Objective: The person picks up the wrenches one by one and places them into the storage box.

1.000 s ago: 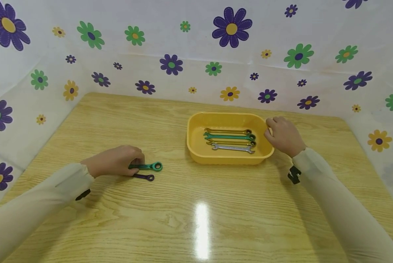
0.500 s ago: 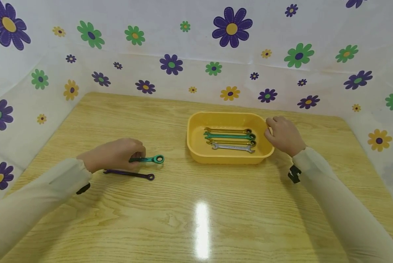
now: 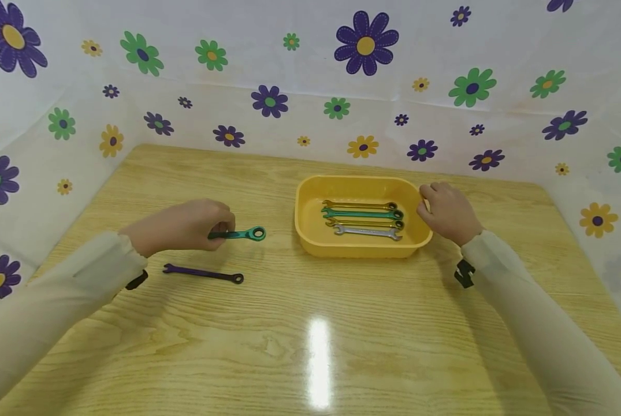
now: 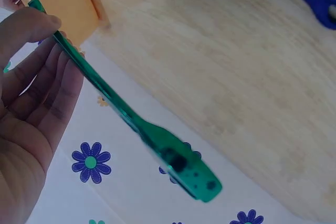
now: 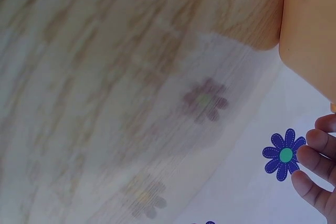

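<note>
My left hand pinches a green ratcheting wrench between thumb and fingers, raised above the table. In the left wrist view the green wrench slants down from the fingertips. A purple wrench lies on the table below that hand. My right hand holds the right end of a yellow plastic tub, thumb and fingers at its rim. Inside the tub, side by side, are two gold wrenches, another green wrench and a silver open-end wrench.
The wood-grain table reaches back to a white cloth backdrop printed with flowers. Side cloths border it at left and right. A bright light reflection lies on the table's front middle.
My left hand has lifted the green wrench off the table and carried it up and back, away from the purple wrench, which is now uncovered. The right hand and tub stay put.
</note>
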### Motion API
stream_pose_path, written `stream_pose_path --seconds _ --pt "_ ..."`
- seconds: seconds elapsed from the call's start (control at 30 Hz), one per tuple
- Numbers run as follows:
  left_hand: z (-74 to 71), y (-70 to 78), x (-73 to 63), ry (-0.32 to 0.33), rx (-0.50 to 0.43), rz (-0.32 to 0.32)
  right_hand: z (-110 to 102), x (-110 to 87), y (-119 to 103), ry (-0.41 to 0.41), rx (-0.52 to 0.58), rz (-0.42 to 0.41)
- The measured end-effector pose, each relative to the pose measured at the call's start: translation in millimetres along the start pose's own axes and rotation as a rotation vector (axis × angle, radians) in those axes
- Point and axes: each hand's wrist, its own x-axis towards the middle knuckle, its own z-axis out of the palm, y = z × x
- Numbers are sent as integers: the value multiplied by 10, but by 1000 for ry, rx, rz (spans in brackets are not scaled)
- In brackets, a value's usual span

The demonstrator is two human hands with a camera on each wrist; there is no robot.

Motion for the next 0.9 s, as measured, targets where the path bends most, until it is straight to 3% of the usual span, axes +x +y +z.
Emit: stream_pose_path --seconds 0.43,0.9 --pt "-270 104 161 -6 17 22 5 8 -8 7 -14 -9" --pt "-467 239 449 2 39 47 20 -1 -4 21 -21 -11"
